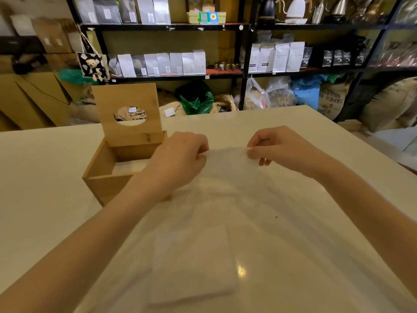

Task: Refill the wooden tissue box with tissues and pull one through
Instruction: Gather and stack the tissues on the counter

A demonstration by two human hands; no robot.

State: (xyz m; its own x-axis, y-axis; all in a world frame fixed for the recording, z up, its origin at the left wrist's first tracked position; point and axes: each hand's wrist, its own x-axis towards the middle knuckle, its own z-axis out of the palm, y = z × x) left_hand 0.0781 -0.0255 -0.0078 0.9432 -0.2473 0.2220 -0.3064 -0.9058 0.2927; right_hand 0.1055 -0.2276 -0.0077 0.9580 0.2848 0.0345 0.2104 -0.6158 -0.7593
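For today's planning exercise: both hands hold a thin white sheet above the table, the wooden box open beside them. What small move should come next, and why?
Probably carry the sheet, pinched by the left hand and right hand, left toward the wooden box: its lid stands raised, and white tissue already lies inside.

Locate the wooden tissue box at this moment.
In the head view the wooden tissue box sits on the white table, left of centre, just beside the left hand, its lid raised upright.
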